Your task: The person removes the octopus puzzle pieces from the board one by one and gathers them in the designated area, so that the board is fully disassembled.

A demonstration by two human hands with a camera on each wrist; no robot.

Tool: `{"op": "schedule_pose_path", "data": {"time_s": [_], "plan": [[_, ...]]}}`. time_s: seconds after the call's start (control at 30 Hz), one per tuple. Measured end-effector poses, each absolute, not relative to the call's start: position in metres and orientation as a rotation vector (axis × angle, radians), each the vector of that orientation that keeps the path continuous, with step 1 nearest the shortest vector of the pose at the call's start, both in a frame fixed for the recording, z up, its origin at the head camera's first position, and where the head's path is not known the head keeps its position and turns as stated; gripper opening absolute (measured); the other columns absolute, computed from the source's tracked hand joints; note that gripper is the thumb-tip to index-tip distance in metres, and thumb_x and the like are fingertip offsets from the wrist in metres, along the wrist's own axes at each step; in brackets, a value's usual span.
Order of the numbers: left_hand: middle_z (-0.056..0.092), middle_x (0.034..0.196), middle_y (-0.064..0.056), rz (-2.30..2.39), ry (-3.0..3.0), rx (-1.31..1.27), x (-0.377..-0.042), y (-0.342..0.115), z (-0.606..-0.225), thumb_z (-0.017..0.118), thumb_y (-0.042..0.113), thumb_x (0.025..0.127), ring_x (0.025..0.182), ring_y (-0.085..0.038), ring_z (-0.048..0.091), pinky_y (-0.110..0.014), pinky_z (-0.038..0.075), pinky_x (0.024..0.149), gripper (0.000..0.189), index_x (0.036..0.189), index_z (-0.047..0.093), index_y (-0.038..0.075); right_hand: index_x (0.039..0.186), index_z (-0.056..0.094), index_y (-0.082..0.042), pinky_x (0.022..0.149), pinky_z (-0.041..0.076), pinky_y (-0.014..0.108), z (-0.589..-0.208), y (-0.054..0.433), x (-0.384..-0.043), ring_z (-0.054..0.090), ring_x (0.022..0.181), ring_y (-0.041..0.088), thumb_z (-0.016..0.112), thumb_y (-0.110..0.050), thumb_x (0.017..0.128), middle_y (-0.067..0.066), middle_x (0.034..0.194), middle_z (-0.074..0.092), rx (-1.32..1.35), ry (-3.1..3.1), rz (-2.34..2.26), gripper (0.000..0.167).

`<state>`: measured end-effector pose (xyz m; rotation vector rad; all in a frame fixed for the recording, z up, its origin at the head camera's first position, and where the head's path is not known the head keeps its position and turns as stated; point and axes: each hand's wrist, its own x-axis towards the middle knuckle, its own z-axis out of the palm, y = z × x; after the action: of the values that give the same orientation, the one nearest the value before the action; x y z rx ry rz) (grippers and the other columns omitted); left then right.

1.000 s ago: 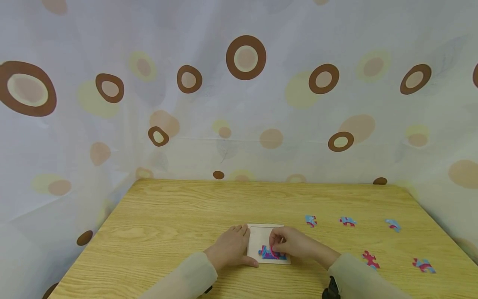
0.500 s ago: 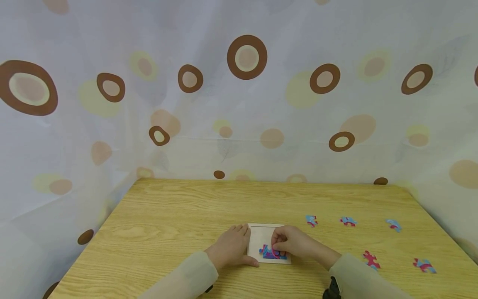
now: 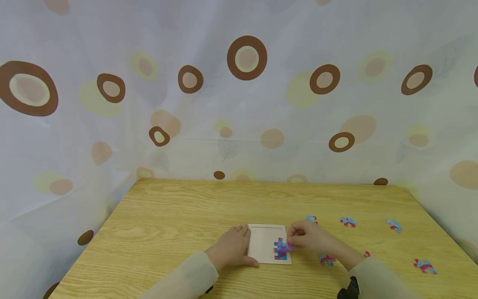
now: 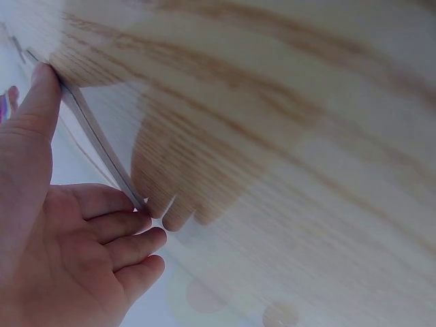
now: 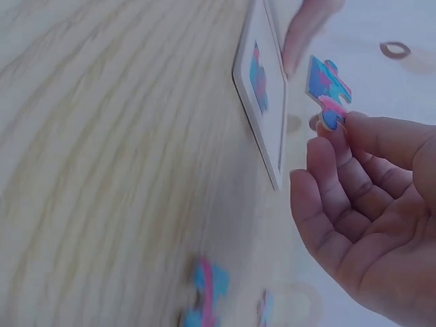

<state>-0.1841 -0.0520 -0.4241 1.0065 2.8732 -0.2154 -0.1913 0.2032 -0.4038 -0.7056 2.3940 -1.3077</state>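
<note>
My right hand [image 3: 310, 237] pinches a blue, pink and purple jigsaw piece [image 5: 328, 88] between thumb and fingertips. In the head view that piece overlaps the right side of a shallow white puzzle tray [image 3: 259, 245]. Another jigsaw piece [image 3: 281, 256] lies inside the tray at its near right corner. My left hand [image 3: 232, 247] rests at the tray's left side, thumb toward the near corner and fingers along the edge. Seen from the left wrist, the tray's rim [image 4: 102, 144] runs between the thumb and the fingertips.
More jigsaw pieces lie on the wooden table to the right: a blue and red one [image 3: 327, 260] near my right forearm, one [image 3: 425, 266] farther right, and others [image 3: 348, 222] toward the back. A red piece [image 3: 367, 253] is mostly hidden behind my forearm. A patterned curtain [image 3: 239, 124] hangs behind.
My right hand has moved right from over the tray, pinching the jigsaw piece. Inside the tray, the coloured area along the near edge reaches less far left. My left hand has stayed put.
</note>
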Motion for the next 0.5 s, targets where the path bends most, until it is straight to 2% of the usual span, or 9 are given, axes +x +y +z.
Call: {"op": "schedule_pose_path", "data": {"time_s": [0.17,0.47,0.5], "plan": [[0.040,0.139,-0.014,-0.215,2.878,1.018,-0.184,-0.052,-0.424,0.044,0.074,0.076,0.127,-0.023,0.038,-0.032,0.030,0.105,0.098,0.137,0.039,-0.003,0.085,0.060,0.001,0.062,0.054,0.033,-0.396,0.236,-0.184,0.058,0.068,0.022,0.059,-0.011,0.090,0.009,0.076,0.058,-0.680,2.371,-1.308,0.013],[0.039,0.140,-0.013,-0.223,2.862,1.001,-0.183,-0.052,-0.424,0.043,0.074,0.076,0.127,-0.022,0.037,-0.032,0.029,0.105,0.098,0.138,0.039,-0.002,0.090,0.059,0.003,0.059,0.052,0.032,-0.400,0.311,-0.171,0.054,0.065,0.014,0.053,-0.012,0.093,0.006,0.076,0.058,-0.623,2.241,-1.298,0.017],[0.039,0.140,-0.013,-0.221,2.861,0.998,-0.183,-0.052,-0.424,0.043,0.074,0.076,0.127,-0.022,0.037,-0.032,0.029,0.105,0.098,0.138,0.039,-0.002,0.089,0.059,0.004,0.055,0.050,0.031,-0.401,0.319,-0.169,0.052,0.062,0.012,0.052,-0.010,0.094,0.004,0.074,0.057,-0.634,2.220,-1.299,0.017]]}}
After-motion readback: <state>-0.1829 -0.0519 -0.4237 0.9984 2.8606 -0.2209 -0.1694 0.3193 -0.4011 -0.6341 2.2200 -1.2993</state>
